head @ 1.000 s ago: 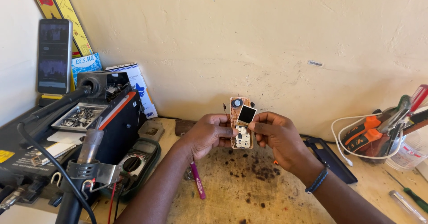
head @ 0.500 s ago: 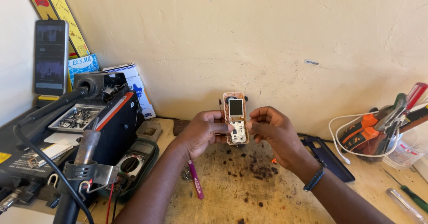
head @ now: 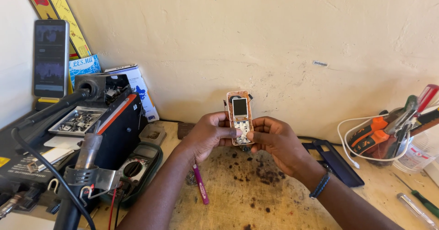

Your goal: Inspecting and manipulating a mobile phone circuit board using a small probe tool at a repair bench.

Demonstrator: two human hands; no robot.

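Note:
A bare phone circuit board (head: 240, 115), orange-brown with a small dark screen and a white keypad sheet, stands upright above the workbench. My left hand (head: 209, 135) grips its left edge, thumb on the lower front. My right hand (head: 275, 143) holds its right edge, with the thumb pressed on the keypad area. A dark bracelet (head: 319, 185) is on my right wrist. A pink pen-shaped tool (head: 200, 190) lies on the stained wooden bench (head: 256, 202) under my left forearm.
On the left stand a black hot-air station (head: 109, 120), a nozzle in its holder (head: 84, 166), a multimeter (head: 137, 166), a parts tray (head: 75, 120) and a propped phone (head: 50, 58). On the right are a tub of tools (head: 402, 129), a dark phone cover (head: 338, 161) and screwdrivers (head: 418, 202).
The board's small screen has swung down from the upper right to lie flat on the board's front. Both hands have kept their hold in about the same place.

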